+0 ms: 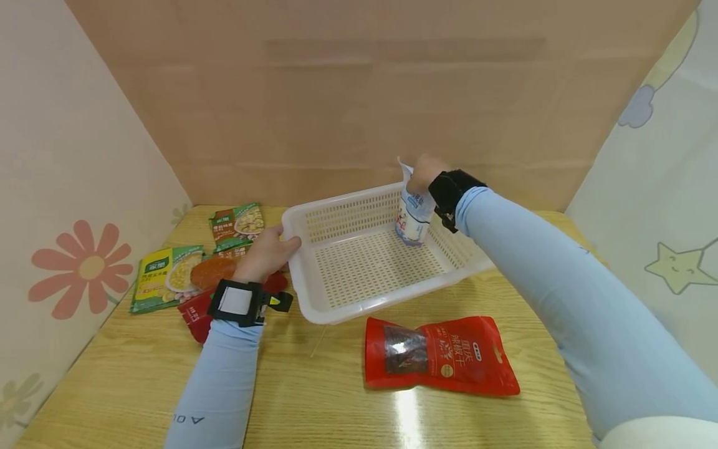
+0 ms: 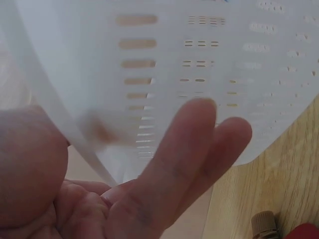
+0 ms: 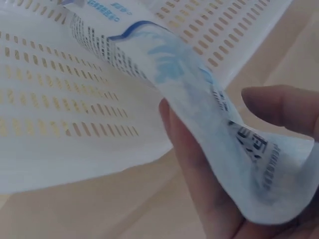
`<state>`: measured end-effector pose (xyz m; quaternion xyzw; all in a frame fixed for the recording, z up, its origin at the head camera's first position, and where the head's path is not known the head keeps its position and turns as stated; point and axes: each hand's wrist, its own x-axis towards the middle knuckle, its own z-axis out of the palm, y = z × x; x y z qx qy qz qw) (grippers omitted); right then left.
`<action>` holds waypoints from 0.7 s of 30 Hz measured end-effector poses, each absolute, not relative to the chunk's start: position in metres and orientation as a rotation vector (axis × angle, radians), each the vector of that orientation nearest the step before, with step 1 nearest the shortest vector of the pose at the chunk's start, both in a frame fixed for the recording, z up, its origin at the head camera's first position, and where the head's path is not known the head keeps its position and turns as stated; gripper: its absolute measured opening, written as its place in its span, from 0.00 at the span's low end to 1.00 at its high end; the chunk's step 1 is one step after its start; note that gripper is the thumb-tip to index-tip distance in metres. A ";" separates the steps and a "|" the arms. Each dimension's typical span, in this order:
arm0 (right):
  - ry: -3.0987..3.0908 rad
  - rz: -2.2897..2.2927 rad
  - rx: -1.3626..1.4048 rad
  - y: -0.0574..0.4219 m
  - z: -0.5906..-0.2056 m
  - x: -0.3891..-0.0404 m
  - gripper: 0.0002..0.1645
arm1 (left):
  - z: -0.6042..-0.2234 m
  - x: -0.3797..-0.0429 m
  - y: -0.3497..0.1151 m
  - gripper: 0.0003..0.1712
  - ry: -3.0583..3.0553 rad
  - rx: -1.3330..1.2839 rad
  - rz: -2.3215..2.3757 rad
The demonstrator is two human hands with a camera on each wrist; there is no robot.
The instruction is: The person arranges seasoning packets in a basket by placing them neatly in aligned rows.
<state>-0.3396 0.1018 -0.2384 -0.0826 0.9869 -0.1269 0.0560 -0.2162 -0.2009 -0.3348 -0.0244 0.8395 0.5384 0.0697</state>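
Note:
My left hand (image 1: 268, 252) grips the left end of a white slotted plastic basket (image 1: 387, 302), thumb over the rim. In the left wrist view, two fingers extend along the outside of the basket wall (image 2: 75, 50). A white and blue printed pouch (image 1: 412, 218) stands inside the basket near its far right corner. My right hand (image 1: 425, 173) holds this pouch by its top end. In the right wrist view, the bent top of the pouch (image 3: 174, 74) lies between the thumb and the fingers; its lower end reaches into the basket.
A red pouch with a clear window (image 1: 465, 355) lies in front of the basket. To the left are a green soup packet (image 1: 247, 221), a yellow-green packet (image 1: 159, 280), an orange-brown item (image 1: 213, 273) and a red packet (image 1: 196, 315). A cardboard wall (image 1: 348, 112) stands behind.

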 end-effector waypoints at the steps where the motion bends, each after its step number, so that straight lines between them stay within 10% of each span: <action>1: 2.981 -0.392 -0.251 0.102 -0.236 -0.338 0.16 | -0.335 -0.217 -0.200 0.28 2.522 -0.071 1.627; 21: 2.898 -0.595 -0.300 0.137 -0.142 -0.317 0.40 | -0.342 -0.230 -0.203 0.29 2.562 -0.072 1.571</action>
